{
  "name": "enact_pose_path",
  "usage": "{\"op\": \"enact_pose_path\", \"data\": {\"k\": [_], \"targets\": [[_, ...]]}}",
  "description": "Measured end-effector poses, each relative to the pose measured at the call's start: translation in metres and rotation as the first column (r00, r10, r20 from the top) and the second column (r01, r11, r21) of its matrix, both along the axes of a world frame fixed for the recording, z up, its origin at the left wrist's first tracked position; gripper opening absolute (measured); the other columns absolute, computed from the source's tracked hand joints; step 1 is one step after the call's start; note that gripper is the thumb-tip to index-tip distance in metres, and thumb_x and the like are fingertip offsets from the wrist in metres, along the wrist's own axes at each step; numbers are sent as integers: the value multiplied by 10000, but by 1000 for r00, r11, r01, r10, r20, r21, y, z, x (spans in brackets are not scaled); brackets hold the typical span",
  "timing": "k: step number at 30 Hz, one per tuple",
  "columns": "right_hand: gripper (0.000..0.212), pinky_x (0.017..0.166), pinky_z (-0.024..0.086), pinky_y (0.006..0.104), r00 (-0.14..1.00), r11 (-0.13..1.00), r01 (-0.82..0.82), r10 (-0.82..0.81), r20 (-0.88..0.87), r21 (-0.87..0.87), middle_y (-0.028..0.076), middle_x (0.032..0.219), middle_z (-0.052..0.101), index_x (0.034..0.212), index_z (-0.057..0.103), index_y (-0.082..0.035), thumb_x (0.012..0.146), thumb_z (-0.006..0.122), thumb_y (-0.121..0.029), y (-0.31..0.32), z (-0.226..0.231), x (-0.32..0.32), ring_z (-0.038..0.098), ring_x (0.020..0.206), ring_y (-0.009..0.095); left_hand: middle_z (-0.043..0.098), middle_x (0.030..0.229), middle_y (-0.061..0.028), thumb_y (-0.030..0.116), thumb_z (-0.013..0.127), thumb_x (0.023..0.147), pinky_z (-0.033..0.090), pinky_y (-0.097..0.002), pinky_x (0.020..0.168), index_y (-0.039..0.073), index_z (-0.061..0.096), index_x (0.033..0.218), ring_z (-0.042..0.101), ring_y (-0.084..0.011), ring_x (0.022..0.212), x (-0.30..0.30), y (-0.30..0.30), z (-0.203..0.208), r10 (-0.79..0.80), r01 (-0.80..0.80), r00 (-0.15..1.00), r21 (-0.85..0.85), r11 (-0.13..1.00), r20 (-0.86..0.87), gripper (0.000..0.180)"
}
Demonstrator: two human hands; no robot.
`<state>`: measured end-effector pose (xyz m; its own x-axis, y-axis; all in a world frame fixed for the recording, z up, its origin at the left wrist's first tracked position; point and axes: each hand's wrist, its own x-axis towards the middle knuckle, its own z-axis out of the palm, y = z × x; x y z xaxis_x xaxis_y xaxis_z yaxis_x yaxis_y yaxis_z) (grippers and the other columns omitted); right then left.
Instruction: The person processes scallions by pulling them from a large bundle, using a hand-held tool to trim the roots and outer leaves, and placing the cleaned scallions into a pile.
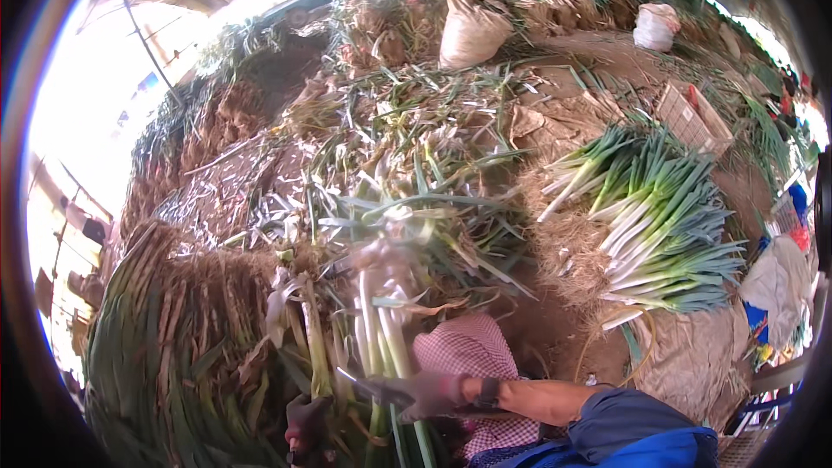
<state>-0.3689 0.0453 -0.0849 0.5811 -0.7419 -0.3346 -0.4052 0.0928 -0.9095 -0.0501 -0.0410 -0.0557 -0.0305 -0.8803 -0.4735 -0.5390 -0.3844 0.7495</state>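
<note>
"Leeks (371, 338) are in the lower middle of the frame, with their white ends up and their green ends down. Where is the right hand (426, 395)?"

"It has a glove on, and it lies across those leeks. Its fingers point to the left of the frame, and a thin, pale tip (346, 373) pokes out by them. How tight its grip is, nobody can tell."

"And the left hand (305, 420)?"

"It is near the bottom edge, left of the middle, in a dark glove. Its fingers look bent, by the low end of a stalk (313, 342). It is too dark to tell if that grip has hold of anything."

"What is close by?"

"A big pile of leeks (160, 329) fills the lower left. Pink checked cloth (468, 345) is just right of the middle, low down. More leeks (650, 230) lie in a fan at the right."
</note>
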Motion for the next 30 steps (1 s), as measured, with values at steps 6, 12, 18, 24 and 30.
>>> {"op": "enact_pose_path", "data": {"k": [6, 12, 18, 24, 30], "targets": [[1084, 1014, 572, 444, 986, 984, 158, -154, 58, -78, 161, 1385, 725, 1784, 164, -161, 928, 812, -312, -4, -28, 20, 741, 1166, 326, 770, 845, -35, 197, 827, 876, 527, -333, 651, -22, 823, 1026, 661, -134, 724, -10, 1, 10, 36, -37, 998, 24, 999, 51, 265], [1117, 959, 580, 440, 958, 970, 233, -216, 188, -74, 235, 1167, 768, 1769, 218, -182, 884, 831, -480, -4, -35, 23, 766, 1041, 379, 806, 917, -57, 239, 781, 978, 591, -348, 726, -3, 821, 1140, 727, -142, 783, 2, 8, 3, 22, -4, 993, 149, 989, -118, 293], [1091, 1014, 570, 437, 1000, 995, -10, 12, -26, 96, 200, 1194, 769, 1768, 270, -159, 898, 859, -450, 0, -1, 11, 768, 1044, 329, 807, 1016, -52, 267, 811, 957, 554, -327, 788, -23, 822, 1183, 684, -138, 853, 3, -3, -8, 49, -54, 996, 67, 996, 78, 367], [1083, 998, 570, 420, 998, 995, 61, -59, 21, -84, 220, 1248, 752, 1761, 298, -131, 906, 856, -492, -1, 0, 19, 758, 1050, 337, 780, 953, -31, 240, 786, 991, 536, -321, 735, -32, 824, 1127, 665, -137, 797, 8, -2, -19, 133, -132, 991, 58, 990, -7, 306], [1077, 782, 591, 384, 977, 993, 121, -118, -178, 4, 143, 1035, 751, 1793, 173, -161, 981, 790, -507, -42, -6, 37, 726, 806, 249, 740, 870, -41, 333, 756, 1014, 528, -331, 676, -26, 806, 1045, 645, -141, 710, 19, -9, -28, 155, -155, 988, 41, 987, 22, 364]]}}
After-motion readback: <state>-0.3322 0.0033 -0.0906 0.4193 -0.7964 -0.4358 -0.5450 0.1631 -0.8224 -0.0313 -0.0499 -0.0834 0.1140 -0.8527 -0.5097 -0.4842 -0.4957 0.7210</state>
